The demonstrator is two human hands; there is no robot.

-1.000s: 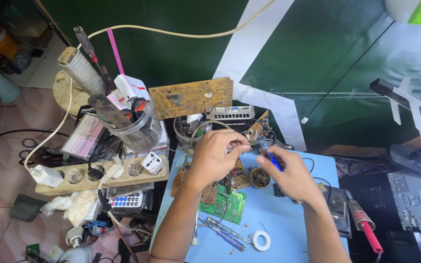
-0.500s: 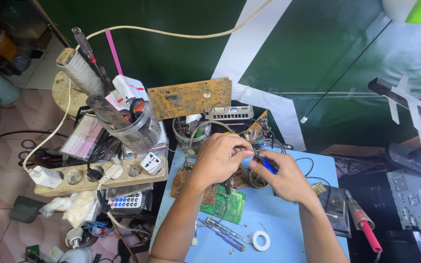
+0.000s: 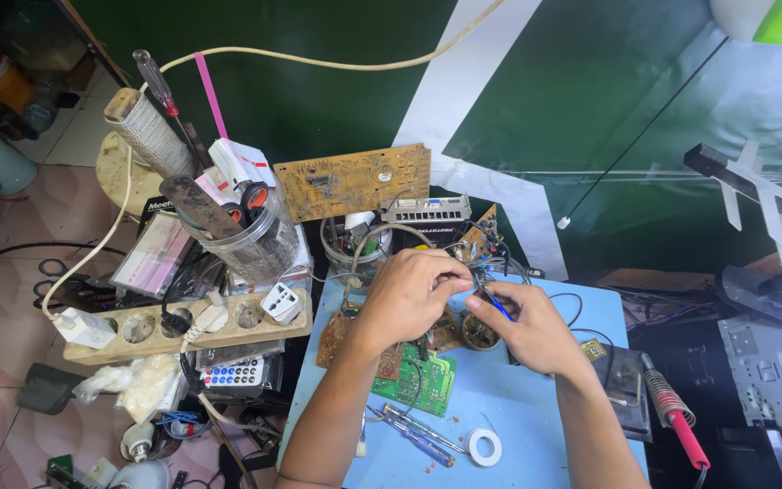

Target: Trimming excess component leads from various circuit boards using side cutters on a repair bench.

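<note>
Blue is the colour of the small table (image 3: 536, 435) where the person is working, and it is sitting in front of a big green wall. Next to the table a long wooden power strip (image 3: 183, 324) is lying, and a white plug (image 3: 281, 303) is sticking in it. A clear jar (image 3: 246, 237) full of tools is standing behind the strip, so the tools are staying close by.

A brown circuit board (image 3: 355, 181) is leaning up against the wall, out of the way. A smaller green circuit board (image 3: 418, 380) is lying flat on the table under the left arm.

The left hand (image 3: 409, 294) and the right hand (image 3: 527, 330) are meeting just above the table. The left fingers are curling in tight and pinching thin wires (image 3: 474, 282). It looks like they are holding the wires steady so they are not wiggling. The right fingers are closing around a thin blue tool (image 3: 498, 306), held like a pencil, with its tip pointing up at the wires. I cannot tell just what the tip is touching, because the fingers are hiding it.

A soldering iron (image 3: 672, 417) with a red handle is resting at the right edge of the table, well apart from the hands. A screwdriver (image 3: 423, 442) is lying near the front. A little white roll of tape (image 3: 483, 445) is sitting just beside it. Loose wires and small parts are crowding the spot behind the hands, so there is not much room there.
</note>
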